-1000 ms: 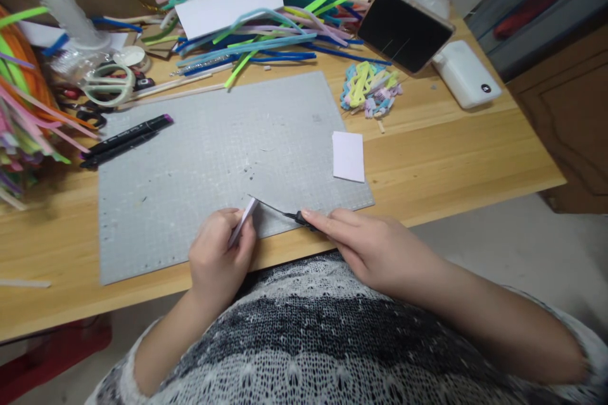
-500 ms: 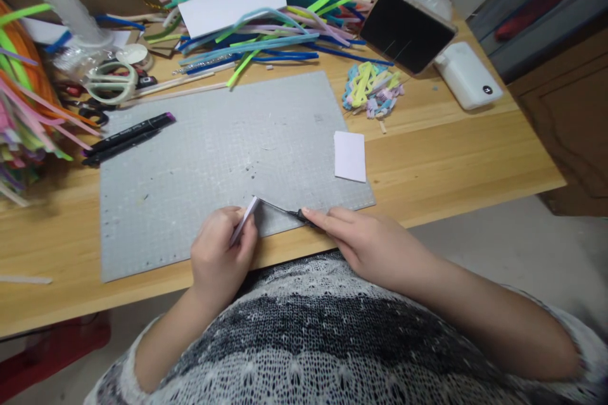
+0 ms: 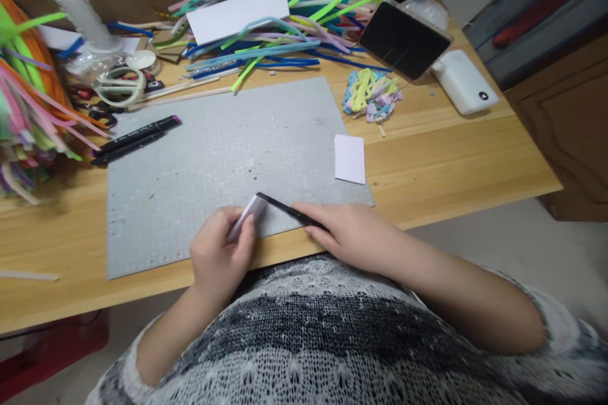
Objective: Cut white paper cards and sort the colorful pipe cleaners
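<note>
My left hand (image 3: 221,243) is closed on a small white piece of paper or card (image 3: 247,215), pinched between thumb and fingers and tilted up toward the right. Held in my right hand (image 3: 351,234) is a slim black tool (image 3: 285,207); its exact kind does not show clearly. The tool's far end meets the top edge of the white card. Both hands are over the front edge of the grey cutting mat (image 3: 213,139). Another small white card (image 3: 349,159) lies across the mat's right edge.
Black markers (image 3: 137,137) lie at the mat's left. Behind are scissors (image 3: 121,87), a white spool (image 3: 85,16), fuzzy craft stems (image 3: 266,44) and a white sheet (image 3: 237,12). A phone (image 3: 406,40), white device (image 3: 465,83) and pastel bundle (image 3: 370,93) sit at right.
The black tool has turned, showing a broader dark side, and its end now lies at the card's top corner. The card shows more of its face. My right fingers have shifted along the tool.
</note>
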Demonstrator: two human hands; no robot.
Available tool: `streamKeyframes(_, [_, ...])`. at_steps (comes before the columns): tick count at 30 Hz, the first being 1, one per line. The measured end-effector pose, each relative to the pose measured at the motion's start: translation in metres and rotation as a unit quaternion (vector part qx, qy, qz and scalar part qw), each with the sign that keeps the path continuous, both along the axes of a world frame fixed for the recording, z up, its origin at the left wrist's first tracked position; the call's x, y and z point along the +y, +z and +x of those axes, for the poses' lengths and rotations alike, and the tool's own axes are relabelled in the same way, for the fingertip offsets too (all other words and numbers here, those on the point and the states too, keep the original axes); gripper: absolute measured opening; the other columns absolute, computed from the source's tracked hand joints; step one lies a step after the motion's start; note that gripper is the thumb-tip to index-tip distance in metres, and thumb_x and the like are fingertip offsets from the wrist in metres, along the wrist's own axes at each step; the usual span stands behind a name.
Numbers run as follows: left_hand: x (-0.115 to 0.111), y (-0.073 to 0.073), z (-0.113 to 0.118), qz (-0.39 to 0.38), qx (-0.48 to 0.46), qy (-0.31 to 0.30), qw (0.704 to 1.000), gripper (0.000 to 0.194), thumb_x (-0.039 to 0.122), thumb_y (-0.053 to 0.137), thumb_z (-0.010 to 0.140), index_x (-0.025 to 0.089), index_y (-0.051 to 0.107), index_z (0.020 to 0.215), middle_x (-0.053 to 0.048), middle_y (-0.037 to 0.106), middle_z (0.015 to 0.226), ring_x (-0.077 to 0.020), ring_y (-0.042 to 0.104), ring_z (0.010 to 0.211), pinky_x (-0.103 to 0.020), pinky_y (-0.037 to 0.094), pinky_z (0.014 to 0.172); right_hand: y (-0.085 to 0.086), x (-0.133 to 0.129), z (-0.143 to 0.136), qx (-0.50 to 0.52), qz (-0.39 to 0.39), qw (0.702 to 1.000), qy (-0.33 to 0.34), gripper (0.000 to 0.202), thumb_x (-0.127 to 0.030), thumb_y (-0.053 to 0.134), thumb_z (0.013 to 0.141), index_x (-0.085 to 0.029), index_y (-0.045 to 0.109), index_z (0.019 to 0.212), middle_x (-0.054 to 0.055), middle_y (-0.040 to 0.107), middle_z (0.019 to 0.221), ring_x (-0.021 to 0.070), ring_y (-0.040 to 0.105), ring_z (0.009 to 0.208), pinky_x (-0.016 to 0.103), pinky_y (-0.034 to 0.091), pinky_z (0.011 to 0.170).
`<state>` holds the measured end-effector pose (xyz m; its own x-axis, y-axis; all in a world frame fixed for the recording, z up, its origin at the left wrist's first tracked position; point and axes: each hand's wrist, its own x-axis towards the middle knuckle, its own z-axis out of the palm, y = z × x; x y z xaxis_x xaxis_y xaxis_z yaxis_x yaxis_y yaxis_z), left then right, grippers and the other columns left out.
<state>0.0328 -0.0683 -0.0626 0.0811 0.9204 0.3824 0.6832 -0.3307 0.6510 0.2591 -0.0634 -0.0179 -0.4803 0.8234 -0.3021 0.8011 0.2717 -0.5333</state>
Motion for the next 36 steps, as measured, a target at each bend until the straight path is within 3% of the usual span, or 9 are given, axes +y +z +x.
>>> streamKeyframes(3, [0.0, 0.011, -0.002, -0.171, -0.152, 0.041, 0.973, 0.009, 0.026, 0.065, 0.08, 0.018, 0.064, 0.085, -0.001, 0.065, 0.077, -0.0107, 0.057, 0.066, -0.022, 0.045, 0.059, -0.003, 0.004, 0.004, 0.091, -0.038, 0.993, -0.059, 0.037, -0.023, 0.046, 0.088, -0.024, 0.051, 0.124, 0.006, 0.066, 0.111, 0.0203, 0.062, 0.096, 0.033, 0.048, 0.079])
streamKeyframes(8, [0.007, 0.025, -0.001, -0.435, -0.444, 0.003, 0.784, 0.028, 0.036, 0.076, 0.068, 0.02, 0.064, 0.089, 0.001, 0.066, 0.076, -0.0097, 0.058, 0.061, -0.019, 0.046, 0.054, -0.003, 0.003, 0.006, 0.263, -0.106, 0.948, -0.143, 0.021, -0.022, 0.051, 0.084, -0.021, 0.053, 0.104, 0.002, 0.062, 0.089, 0.0154, 0.059, 0.078, 0.031, 0.048, 0.07])
streamKeyframes(11, [0.011, 0.027, 0.006, -0.48, -0.487, -0.04, 0.729, 0.027, 0.035, 0.077, 0.067, 0.02, 0.064, 0.086, 0.002, 0.064, 0.071, -0.0086, 0.058, 0.057, -0.018, 0.045, 0.052, 0.001, 0.003, -0.001, 0.383, -0.226, 0.877, -0.18, 0.023, -0.034, 0.057, 0.084, -0.021, 0.048, 0.101, -0.003, 0.052, 0.073, 0.0087, 0.049, 0.053, 0.024, 0.044, 0.048])
streamKeyframes(15, [0.009, 0.025, 0.016, -0.48, -0.452, -0.087, 0.747, 0.021, 0.032, 0.073, 0.074, 0.02, 0.063, 0.087, 0.001, 0.064, 0.077, -0.0091, 0.059, 0.063, -0.019, 0.046, 0.056, 0.005, 0.007, -0.013, 0.476, -0.314, 0.796, -0.203, 0.045, -0.032, 0.07, 0.075, -0.024, 0.041, 0.108, -0.008, 0.049, 0.067, 0.0052, 0.044, 0.042, 0.019, 0.039, 0.036])
streamKeyframes(20, [0.009, 0.024, 0.021, -0.445, -0.392, -0.166, 0.788, 0.019, 0.035, 0.064, 0.081, 0.02, 0.061, 0.091, -0.004, 0.064, 0.089, -0.0162, 0.062, 0.075, -0.032, 0.051, 0.067, 0.003, 0.012, -0.017, 0.493, -0.341, 0.777, -0.191, 0.028, -0.029, 0.069, 0.076, -0.02, 0.052, 0.096, -0.009, 0.05, 0.053, 0.0053, 0.045, 0.039, 0.016, 0.039, 0.035])
streamKeyframes(24, [0.013, 0.025, 0.022, -0.148, -0.149, -0.176, 0.962, 0.032, 0.033, 0.064, 0.081, 0.021, 0.058, 0.109, -0.01, 0.061, 0.107, -0.0229, 0.057, 0.099, -0.043, 0.046, 0.087, -0.006, 0.015, -0.021, 0.507, -0.328, 0.749, -0.272, 0.026, -0.028, 0.068, 0.075, -0.02, 0.051, 0.092, -0.009, 0.048, 0.047, 0.0057, 0.044, 0.036, 0.016, 0.038, 0.034])
streamKeyframes(28, [0.013, 0.022, 0.017, 0.107, 0.081, -0.214, 0.968, 0.042, 0.018, 0.066, 0.077, 0.02, 0.054, 0.117, -0.011, 0.062, 0.109, -0.0231, 0.056, 0.099, -0.04, 0.046, 0.084, -0.012, 0.022, -0.024, 0.52, -0.35, 0.723, -0.29, 0.03, -0.035, 0.068, 0.076, -0.02, 0.048, 0.094, -0.009, 0.047, 0.051, 0.0053, 0.042, 0.038, 0.017, 0.038, 0.035])
streamKeyframes(31, [0.008, 0.02, 0.012, 0.133, 0.101, -0.192, 0.967, 0.033, 0.005, 0.059, 0.079, 0.016, 0.057, 0.11, -0.009, 0.066, 0.095, -0.0174, 0.059, 0.085, -0.03, 0.049, 0.072, -0.014, 0.024, -0.02, 0.488, -0.325, 0.763, -0.274, 0.029, -0.042, 0.055, 0.085, -0.021, 0.048, 0.105, -0.004, 0.054, 0.067, 0.0064, 0.046, 0.045, 0.02, 0.041, 0.039])
streamKeyframes(36, [0.005, 0.022, 0.008, -0.009, 0.171, -0.068, 0.983, 0.012, 0.017, 0.054, 0.086, 0.016, 0.062, 0.096, -0.005, 0.066, 0.084, -0.0165, 0.059, 0.074, -0.028, 0.044, 0.063, -0.014, 0.012, -0.006, 0.247, -0.079, 0.952, -0.161, 0.045, -0.023, 0.041, 0.09, -0.023, 0.042, 0.135, 0.01, 0.061, 0.114, 0.0188, 0.06, 0.092, 0.034, 0.052, 0.075])
